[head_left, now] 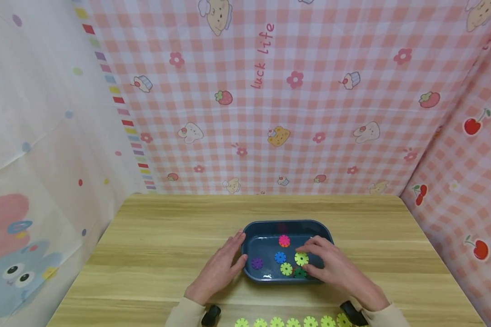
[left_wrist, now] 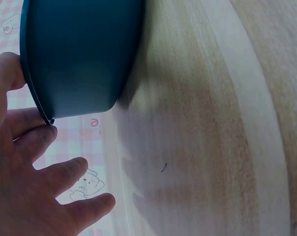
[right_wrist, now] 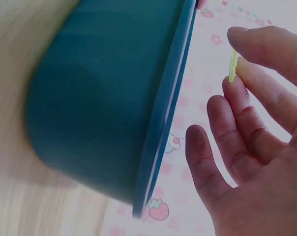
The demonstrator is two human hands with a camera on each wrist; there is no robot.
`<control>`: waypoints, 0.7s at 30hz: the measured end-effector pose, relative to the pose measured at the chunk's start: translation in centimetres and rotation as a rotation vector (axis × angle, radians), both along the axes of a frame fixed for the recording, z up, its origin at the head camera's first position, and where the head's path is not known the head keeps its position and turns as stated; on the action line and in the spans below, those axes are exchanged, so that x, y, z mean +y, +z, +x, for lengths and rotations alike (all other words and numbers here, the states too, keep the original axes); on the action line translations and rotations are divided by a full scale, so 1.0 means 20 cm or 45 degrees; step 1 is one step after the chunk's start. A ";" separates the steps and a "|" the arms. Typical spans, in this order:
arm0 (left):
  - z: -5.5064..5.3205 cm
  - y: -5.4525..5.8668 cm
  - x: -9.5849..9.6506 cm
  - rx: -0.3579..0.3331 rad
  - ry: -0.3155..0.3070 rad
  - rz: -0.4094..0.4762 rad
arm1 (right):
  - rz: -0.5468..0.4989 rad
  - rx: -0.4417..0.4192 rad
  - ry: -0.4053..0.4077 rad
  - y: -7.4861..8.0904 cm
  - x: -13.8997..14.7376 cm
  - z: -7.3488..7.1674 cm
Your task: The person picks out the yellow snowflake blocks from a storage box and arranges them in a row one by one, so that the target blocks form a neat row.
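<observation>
A dark blue plastic tray (head_left: pixel 288 279) with raised walls stands on the table. Inside it lie several notched plastic discs: a pink disc (head_left: pixel 284 240), a blue disc (head_left: pixel 280 257), a purple disc (head_left: pixel 257 263), a dark green disc (head_left: pixel 300 273) and a yellow-green disc (head_left: pixel 286 269). Over the tray's right part, my right hand (head_left: pixel 334 263) pinches another yellow-green disc (head_left: pixel 301 259) between thumb and fingertips; the right wrist view shows that disc (right_wrist: pixel 233 65) edge-on, above the rim. My left hand (head_left: pixel 221 268) rests against the tray's left end, fingers extended and touching the rim.
A row of several yellow-green discs (head_left: pixel 293 322) lies along the table's near edge, partly cut off by the frame. The wooden table (head_left: pixel 167 236) meets a pink checked cloth (head_left: pixel 245 113) behind, with hanging cloths at both sides.
</observation>
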State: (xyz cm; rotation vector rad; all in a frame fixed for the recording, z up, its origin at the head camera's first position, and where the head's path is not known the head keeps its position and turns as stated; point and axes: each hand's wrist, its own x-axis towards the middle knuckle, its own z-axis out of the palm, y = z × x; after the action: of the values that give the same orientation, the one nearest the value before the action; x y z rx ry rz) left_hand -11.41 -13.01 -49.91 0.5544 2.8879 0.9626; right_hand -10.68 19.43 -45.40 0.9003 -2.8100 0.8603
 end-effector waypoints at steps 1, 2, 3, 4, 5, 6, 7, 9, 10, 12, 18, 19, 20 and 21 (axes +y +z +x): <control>0.00 0.00 0.00 0.001 -0.001 -0.003 | -0.004 0.006 0.000 0.00 0.01 0.01; 0.00 0.00 0.00 0.001 -0.001 -0.007 | -0.015 0.007 0.002 0.00 0.02 0.01; 0.00 0.00 0.00 0.003 -0.002 -0.012 | -0.022 0.010 0.000 0.01 0.03 0.02; 0.00 0.00 0.00 0.007 -0.002 -0.015 | -0.030 0.011 -0.004 0.01 0.04 0.02; 0.00 0.00 0.00 0.006 -0.001 -0.015 | -0.041 0.012 -0.006 0.01 0.05 0.03; 0.00 0.00 0.00 0.007 -0.002 -0.017 | -0.051 0.008 -0.014 0.01 0.05 0.04; 0.00 0.00 0.00 0.007 -0.001 -0.019 | -0.059 0.011 -0.015 0.01 0.06 0.04; 0.00 0.00 0.00 0.006 -0.002 -0.021 | -0.065 0.027 -0.023 0.01 0.08 0.05; 0.00 0.00 0.00 0.006 -0.002 -0.021 | -0.066 0.037 -0.026 0.02 0.09 0.06; 0.00 0.00 0.00 0.005 -0.002 -0.022 | -0.063 0.068 -0.037 0.01 0.10 0.07; 0.00 0.00 0.00 0.008 -0.002 -0.026 | -0.043 0.100 -0.088 0.01 0.14 0.09; 0.00 0.00 0.00 0.010 -0.001 -0.026 | -0.040 0.099 -0.096 0.02 0.14 0.10; 0.00 0.00 0.00 0.012 0.001 -0.025 | -0.038 0.095 -0.105 0.02 0.15 0.10; 0.00 -0.01 0.00 0.013 0.002 -0.023 | -0.037 0.094 -0.108 0.02 0.16 0.11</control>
State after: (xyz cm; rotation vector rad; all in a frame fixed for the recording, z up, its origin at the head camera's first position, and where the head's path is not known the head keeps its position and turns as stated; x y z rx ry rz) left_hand -11.49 -13.00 -50.02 0.5572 2.9034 0.9354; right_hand -8.55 22.62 -45.03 0.7854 -2.7434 0.8367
